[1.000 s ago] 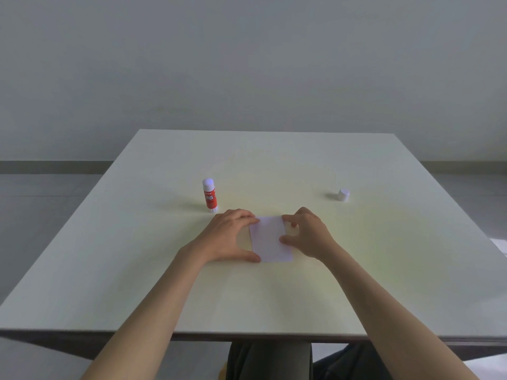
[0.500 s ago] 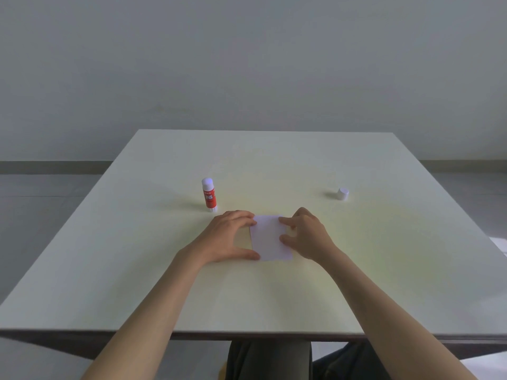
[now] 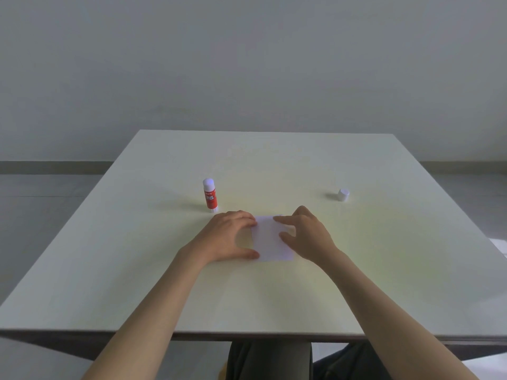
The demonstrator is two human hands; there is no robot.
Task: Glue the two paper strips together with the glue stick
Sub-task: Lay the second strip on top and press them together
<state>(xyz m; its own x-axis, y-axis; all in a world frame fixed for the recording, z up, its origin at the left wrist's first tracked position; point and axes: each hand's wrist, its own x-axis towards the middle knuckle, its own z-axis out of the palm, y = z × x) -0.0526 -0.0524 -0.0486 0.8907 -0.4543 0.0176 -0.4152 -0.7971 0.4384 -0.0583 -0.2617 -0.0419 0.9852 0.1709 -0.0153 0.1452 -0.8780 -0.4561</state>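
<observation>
The white paper strips lie flat on the table, stacked so that I see them as one sheet. My left hand rests on their left edge, thumb at the near corner and fingertips at the far corner. My right hand lies over the right side, index finger stretched onto the far part of the paper. A red glue stick stands upright without its cap, just beyond my left hand. Its white cap sits apart, far to the right.
The pale table has its near edge close to my lap and its far edge by a grey wall. Grey floor shows on both sides.
My right index finger has slid leftward across the far part of the paper. My left hand and the glue stick have stayed put.
</observation>
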